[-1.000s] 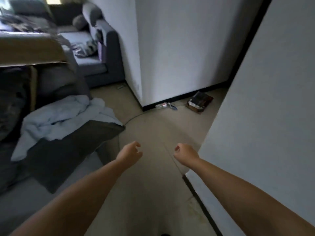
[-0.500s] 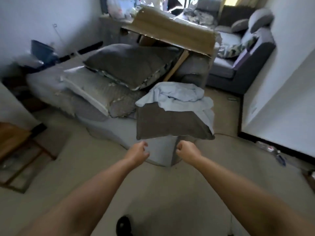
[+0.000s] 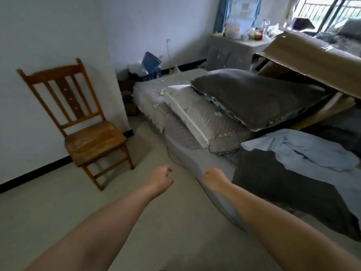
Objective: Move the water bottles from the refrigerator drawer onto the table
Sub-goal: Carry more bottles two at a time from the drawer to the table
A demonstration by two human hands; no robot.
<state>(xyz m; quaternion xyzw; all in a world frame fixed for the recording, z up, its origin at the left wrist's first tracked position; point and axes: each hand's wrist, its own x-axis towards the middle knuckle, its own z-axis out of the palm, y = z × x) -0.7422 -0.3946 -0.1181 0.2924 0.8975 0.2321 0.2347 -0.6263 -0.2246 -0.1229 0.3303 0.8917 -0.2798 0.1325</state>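
Observation:
No refrigerator drawer shows in the head view. My left hand (image 3: pixel 161 179) is stretched out in front of me over the pale floor, fingers curled into a fist with nothing in it. My right hand (image 3: pixel 214 178) is level with it a short way to the right, over the edge of a low mattress (image 3: pixel 181 151), also curled and holding nothing. Far back by the window, a plastic bottle (image 3: pixel 264 24) stands among bags on a pale cabinet (image 3: pixel 226 49).
A wooden chair (image 3: pixel 86 130) stands against the left wall. Grey pillows (image 3: pixel 252 98), a light blue sheet (image 3: pixel 304 153) and a cardboard sheet (image 3: pixel 312 55) lie on the mattress to the right. A blue bin (image 3: pixel 151 61) sits in the far corner.
The view has swung left, from a hallway corner and sofa to the mattress, the chair and the window. Both hands stay curled and held out in front of me.

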